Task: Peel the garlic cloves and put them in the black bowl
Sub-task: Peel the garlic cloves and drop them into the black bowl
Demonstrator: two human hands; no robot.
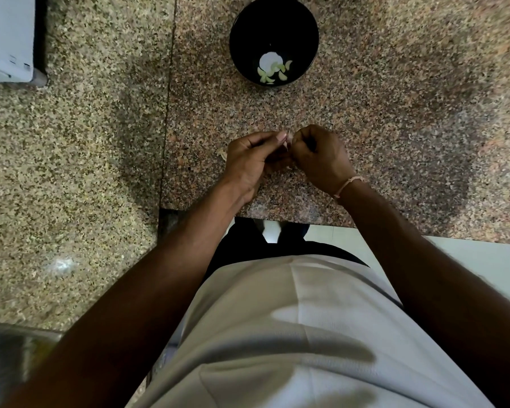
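A black bowl (242, 28) stands at the far middle of the speckled granite counter, with several pale peeled garlic cloves (282, 72) on its bottom. Nearer the counter's front edge, my left hand (249, 163) and my right hand (321, 157) meet fingertip to fingertip. Both pinch one small garlic clove (288, 141), which is mostly hidden by the fingers; only a sliver of pale skin shows between them. A thin cord bracelet circles my right wrist.
A bit of papery garlic skin (223, 155) lies on the counter just left of my left hand. A white appliance (8, 39) sits at the far left. A seam (167, 98) runs down the counter left of the bowl. The counter's front edge (277, 217) is close to my body.
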